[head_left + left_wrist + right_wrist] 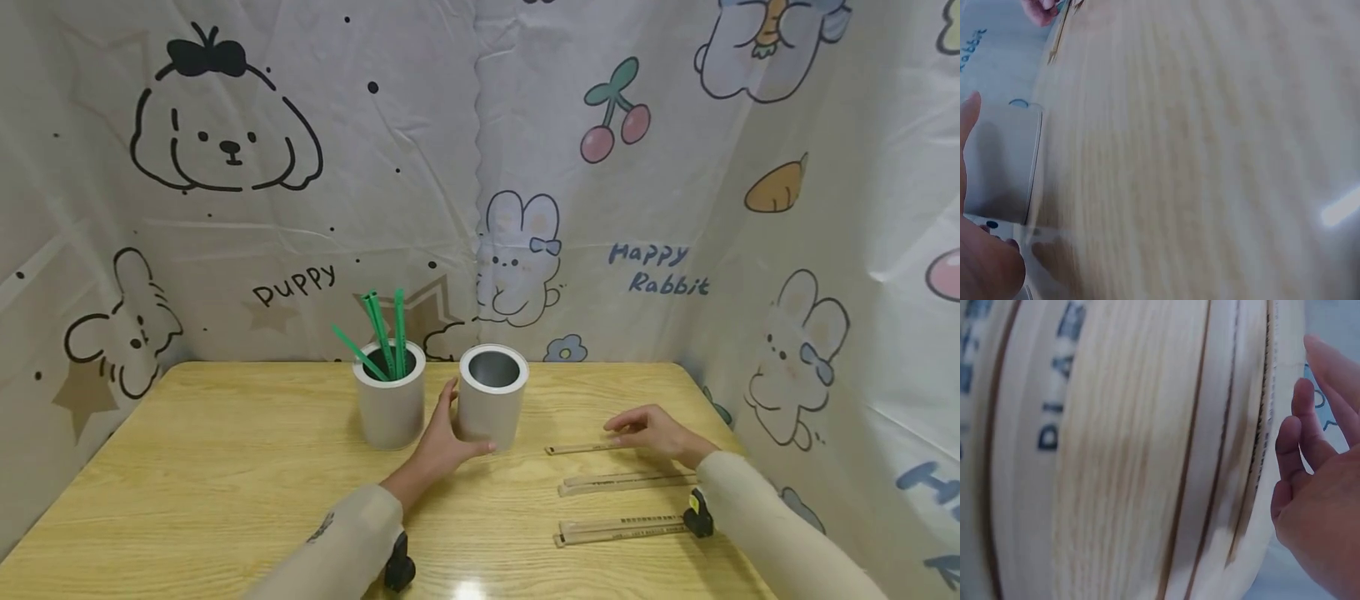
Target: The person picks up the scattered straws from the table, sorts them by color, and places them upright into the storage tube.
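Note:
My left hand (pixel 444 446) holds a white cylindrical cup (pixel 491 417), its thumb across the lower front and a finger up the left side. The cup's grey inside looks bare, and its side also shows in the left wrist view beside the thumb. Over the farthest of several thin, paper-wrapped straws (pixel 581 448) hovers my right hand (pixel 652 432), fingers loosely bent with nothing between them. In the right wrist view the same fingers (pixel 1288 440) appear beside the printed wrappers (pixel 1207 456). Nearer me lie a middle group (pixel 622 482) and a front group (pixel 615 530) of wrapped straws.
A second white cup (pixel 392 412) stands left of the held one, with several green straws (pixel 399 333) leaning in it. The wood-grain table (pixel 225 483) ends at a printed cloth (pixel 412 208) hung behind and at both sides.

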Tool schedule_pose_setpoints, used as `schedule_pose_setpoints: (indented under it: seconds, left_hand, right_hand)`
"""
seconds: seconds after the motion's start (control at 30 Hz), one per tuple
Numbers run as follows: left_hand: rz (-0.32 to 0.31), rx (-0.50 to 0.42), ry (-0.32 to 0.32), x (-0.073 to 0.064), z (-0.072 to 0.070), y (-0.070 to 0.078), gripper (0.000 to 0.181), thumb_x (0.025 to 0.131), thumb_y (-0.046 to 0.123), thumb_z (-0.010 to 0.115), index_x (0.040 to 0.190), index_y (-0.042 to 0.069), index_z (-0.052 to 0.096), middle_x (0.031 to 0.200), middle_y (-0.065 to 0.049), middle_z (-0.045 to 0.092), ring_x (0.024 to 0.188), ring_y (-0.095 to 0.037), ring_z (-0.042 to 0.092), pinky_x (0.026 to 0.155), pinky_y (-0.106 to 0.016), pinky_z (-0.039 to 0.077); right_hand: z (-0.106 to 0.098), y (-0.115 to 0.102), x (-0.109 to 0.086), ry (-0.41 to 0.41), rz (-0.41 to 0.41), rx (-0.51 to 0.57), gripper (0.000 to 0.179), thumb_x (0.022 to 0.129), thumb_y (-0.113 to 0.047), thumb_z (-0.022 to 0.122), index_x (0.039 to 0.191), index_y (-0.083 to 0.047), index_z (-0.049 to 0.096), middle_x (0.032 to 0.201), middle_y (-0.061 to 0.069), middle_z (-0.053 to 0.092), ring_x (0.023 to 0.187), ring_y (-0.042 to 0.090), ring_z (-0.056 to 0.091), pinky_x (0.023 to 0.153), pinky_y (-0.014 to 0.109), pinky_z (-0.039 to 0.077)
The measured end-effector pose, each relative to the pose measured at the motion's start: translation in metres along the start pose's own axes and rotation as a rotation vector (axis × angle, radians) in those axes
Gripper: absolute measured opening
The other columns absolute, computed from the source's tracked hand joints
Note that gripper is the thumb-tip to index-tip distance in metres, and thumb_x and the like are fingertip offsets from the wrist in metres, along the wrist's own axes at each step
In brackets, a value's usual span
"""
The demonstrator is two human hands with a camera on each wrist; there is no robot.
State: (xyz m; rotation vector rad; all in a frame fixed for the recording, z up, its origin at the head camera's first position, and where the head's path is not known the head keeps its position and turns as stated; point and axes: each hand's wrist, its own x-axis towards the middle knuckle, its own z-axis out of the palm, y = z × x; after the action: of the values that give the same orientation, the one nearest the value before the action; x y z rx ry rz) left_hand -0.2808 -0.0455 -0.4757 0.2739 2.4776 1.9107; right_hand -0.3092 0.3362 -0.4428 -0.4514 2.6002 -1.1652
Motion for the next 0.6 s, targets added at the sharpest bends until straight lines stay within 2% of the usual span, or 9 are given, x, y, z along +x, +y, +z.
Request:
schedule_pose_setpoints:
  seconds: [0.13,0.3,0.5,0.6]
  left_hand:
    - [0.024,-0.024,-0.015,0.007,-0.002,-0.002,0.119,0.073,0.019,0.092,0.162,0.021,0.013,0.159,-0.02,0.033,0.149,-0.044,0.033,0.12,-0.066,0.025]
    - [0.025,-0.029,-0.04,0.012,-0.004,-0.001,0.12,0.073,0.017,0.092,0.162,0.02,0.011,0.152,-0.02,0.042,0.141,-0.041,0.042,0.118,-0.063,0.031]
    - [0.033,0.001,-0.053,0.014,-0.001,-0.005,0.121,0.073,0.016,0.092,0.162,0.015,0.01,0.155,-0.023,0.041,0.142,-0.043,0.042,0.118,-0.063,0.031]
    - [0.042,-0.005,-0.062,0.017,0.0,-0.008,0.118,0.074,0.016,0.091,0.162,0.014,0.013,0.158,-0.021,0.038,0.144,-0.042,0.04,0.12,-0.062,0.029]
  right_hand:
    - [0.001,0.004,0.002,-0.039,-0.006,-0.002,0.03,0.092,-0.01,0.074,0.117,0.007,0.071,0.121,0.025,0.07,0.101,0.013,0.063,0.078,0.017,0.05]
    - [0.003,0.009,0.006,-0.065,-0.049,0.03,0.029,0.092,-0.01,0.073,0.116,0.008,0.071,0.121,0.028,0.069,0.098,0.007,0.063,0.08,0.016,0.051]
    - [0.007,0.013,0.006,-0.061,-0.065,0.024,0.026,0.092,-0.009,0.073,0.111,0.008,0.072,0.115,0.026,0.07,0.091,0.008,0.059,0.075,0.019,0.049]
    - [0.008,0.013,0.006,-0.04,-0.058,-0.003,0.021,0.091,-0.01,0.074,0.106,0.005,0.074,0.109,0.022,0.071,0.087,0.007,0.059,0.074,0.019,0.049]
